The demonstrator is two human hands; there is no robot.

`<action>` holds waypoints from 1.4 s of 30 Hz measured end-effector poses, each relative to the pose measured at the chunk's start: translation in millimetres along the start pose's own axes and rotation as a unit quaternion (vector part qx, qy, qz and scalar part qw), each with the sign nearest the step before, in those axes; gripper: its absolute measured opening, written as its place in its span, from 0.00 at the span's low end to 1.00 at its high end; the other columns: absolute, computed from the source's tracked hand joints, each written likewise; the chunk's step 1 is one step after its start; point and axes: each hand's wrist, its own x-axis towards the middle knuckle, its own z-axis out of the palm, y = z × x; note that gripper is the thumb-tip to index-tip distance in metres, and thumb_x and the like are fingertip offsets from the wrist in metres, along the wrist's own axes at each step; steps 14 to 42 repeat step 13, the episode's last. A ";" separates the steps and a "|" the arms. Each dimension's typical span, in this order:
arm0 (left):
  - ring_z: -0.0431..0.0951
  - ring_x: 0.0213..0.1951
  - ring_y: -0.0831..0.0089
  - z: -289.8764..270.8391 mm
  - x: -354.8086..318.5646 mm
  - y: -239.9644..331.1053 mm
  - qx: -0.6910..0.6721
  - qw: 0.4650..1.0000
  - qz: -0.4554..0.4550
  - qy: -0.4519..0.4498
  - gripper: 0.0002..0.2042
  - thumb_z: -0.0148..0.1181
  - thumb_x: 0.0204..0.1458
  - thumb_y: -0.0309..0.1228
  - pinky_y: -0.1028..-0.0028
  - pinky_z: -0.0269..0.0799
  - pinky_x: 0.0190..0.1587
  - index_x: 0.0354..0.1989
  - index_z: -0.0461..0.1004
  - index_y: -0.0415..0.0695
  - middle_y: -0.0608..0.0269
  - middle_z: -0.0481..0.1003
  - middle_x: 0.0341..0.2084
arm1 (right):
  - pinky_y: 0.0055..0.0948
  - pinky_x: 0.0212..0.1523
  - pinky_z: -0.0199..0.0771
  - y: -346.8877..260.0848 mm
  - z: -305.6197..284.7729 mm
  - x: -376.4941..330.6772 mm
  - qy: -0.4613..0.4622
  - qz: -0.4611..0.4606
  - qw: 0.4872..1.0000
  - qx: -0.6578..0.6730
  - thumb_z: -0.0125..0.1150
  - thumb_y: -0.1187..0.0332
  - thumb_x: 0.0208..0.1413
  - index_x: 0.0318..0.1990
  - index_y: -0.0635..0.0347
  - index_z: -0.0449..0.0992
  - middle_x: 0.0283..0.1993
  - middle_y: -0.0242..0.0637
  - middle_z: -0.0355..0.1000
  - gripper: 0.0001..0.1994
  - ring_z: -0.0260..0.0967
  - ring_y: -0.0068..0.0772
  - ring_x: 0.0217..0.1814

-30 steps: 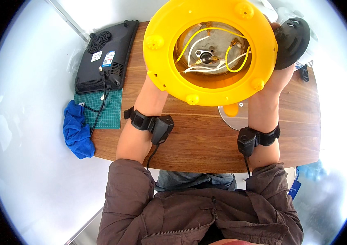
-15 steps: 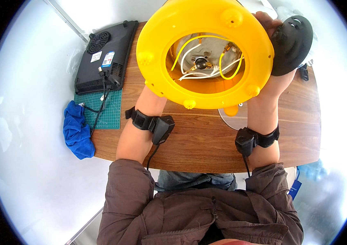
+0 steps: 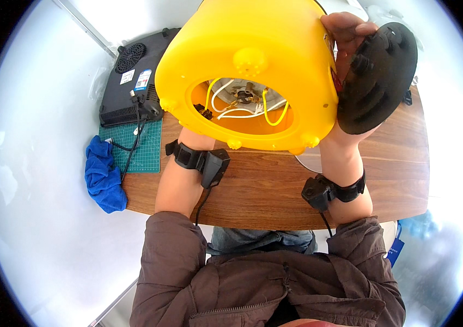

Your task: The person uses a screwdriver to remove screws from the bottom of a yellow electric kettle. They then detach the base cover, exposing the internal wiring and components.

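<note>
A yellow, rounded appliance housing (image 3: 242, 32) hangs tilted above the table, its open underside toward me. Inside the opening are a metal plate (image 3: 245, 92) and yellow and white wires (image 3: 276, 115). My left hand is hidden behind the housing's left side; only the wrist and forearm show. At the housing's right side, the curled fingers of my right hand (image 3: 347, 30) press against its wall. A black oval cover (image 3: 381, 82) with a short stub stands beside that hand and hides part of it and the wrist; how it is held cannot be made out.
A black flat appliance (image 3: 133, 82) with a fan grille lies upside down at the far left, partly on a green cutting mat (image 3: 152, 147). Its cord (image 3: 131, 158) runs past a crumpled blue cloth (image 3: 103, 174). The table (image 3: 253, 191) is wooden, with a curved right end.
The housing has tipped and shifted slightly left, so its opening looks narrower and more of its outer wall shows. The black cover has swung lower and faces me more broadly.
</note>
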 end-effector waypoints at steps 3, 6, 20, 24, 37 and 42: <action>0.85 0.41 0.73 -0.8 -1.1 -0.1 0.000 1.000 0.002 0.004 0.20 0.48 0.71 0.46 0.73 0.83 0.45 0.54 0.77 0.41 0.64 0.83 0.42 | 0.36 0.79 0.50 1.0 -1.8 2.3 -0.026 -0.014 0.999 -0.031 0.31 0.35 0.70 0.70 0.54 0.64 0.71 0.46 0.63 0.36 0.56 0.44 0.77; 0.85 0.41 0.73 0.4 -2.0 0.0 0.001 1.000 0.005 0.006 0.21 0.48 0.71 0.46 0.74 0.83 0.44 0.53 0.77 0.41 0.64 0.83 0.42 | 0.37 0.78 0.52 -0.4 1.8 3.4 -0.021 -0.023 0.998 -0.054 0.33 0.40 0.72 0.67 0.56 0.66 0.69 0.46 0.65 0.32 0.59 0.44 0.75; 0.85 0.41 0.73 12.5 0.2 4.5 0.012 0.999 0.030 0.015 0.21 0.49 0.71 0.47 0.74 0.83 0.44 0.53 0.77 0.41 0.65 0.83 0.41 | 0.38 0.72 0.65 -6.5 2.7 4.2 0.193 0.034 0.977 -0.084 0.43 0.53 0.73 0.60 0.63 0.71 0.63 0.48 0.72 0.23 0.69 0.44 0.68; 0.85 0.41 0.73 12.5 0.2 4.5 0.012 0.999 0.030 0.015 0.21 0.49 0.71 0.47 0.74 0.83 0.44 0.53 0.77 0.41 0.65 0.83 0.41 | 0.38 0.72 0.65 -6.5 2.7 4.2 0.193 0.034 0.977 -0.084 0.43 0.53 0.73 0.60 0.63 0.71 0.63 0.48 0.72 0.23 0.69 0.44 0.68; 0.85 0.41 0.73 12.5 0.2 4.5 0.012 0.999 0.030 0.015 0.21 0.49 0.71 0.47 0.74 0.83 0.44 0.53 0.77 0.41 0.65 0.83 0.41 | 0.38 0.72 0.65 -6.5 2.7 4.2 0.193 0.034 0.977 -0.084 0.43 0.53 0.73 0.60 0.63 0.71 0.63 0.48 0.72 0.23 0.69 0.44 0.68; 0.85 0.41 0.73 12.5 0.2 4.5 0.012 0.999 0.030 0.015 0.21 0.49 0.71 0.47 0.74 0.83 0.44 0.53 0.77 0.41 0.65 0.83 0.41 | 0.38 0.72 0.65 -6.5 2.7 4.2 0.193 0.034 0.977 -0.084 0.43 0.53 0.73 0.60 0.63 0.71 0.63 0.48 0.72 0.23 0.69 0.44 0.68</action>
